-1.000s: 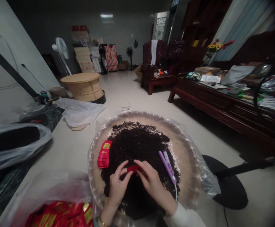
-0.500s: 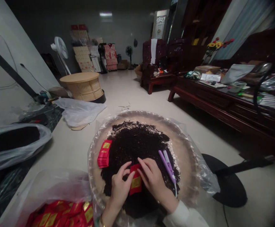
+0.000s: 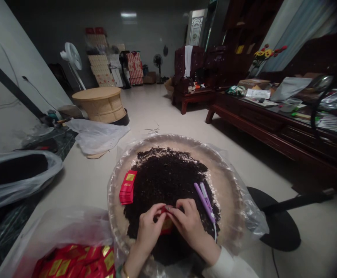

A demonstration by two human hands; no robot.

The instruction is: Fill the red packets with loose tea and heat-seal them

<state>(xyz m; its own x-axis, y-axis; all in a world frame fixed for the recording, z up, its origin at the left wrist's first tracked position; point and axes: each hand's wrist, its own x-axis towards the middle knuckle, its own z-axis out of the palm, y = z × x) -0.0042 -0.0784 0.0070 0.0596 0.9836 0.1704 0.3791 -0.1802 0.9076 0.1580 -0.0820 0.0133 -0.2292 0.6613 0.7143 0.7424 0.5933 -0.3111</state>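
Packet pinched between left hand and right hand, both nearly closed, is apparently being opened; the next move likely calls for light, opposed pulls.

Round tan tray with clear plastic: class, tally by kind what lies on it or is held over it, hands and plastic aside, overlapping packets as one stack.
Dark, loose, crumbly heap: 1
Overlapping red-and-gold packet stack: 1
Held red-and-gold packet: 1
Purple tong-shaped tool with white cord: 1
Total: 4
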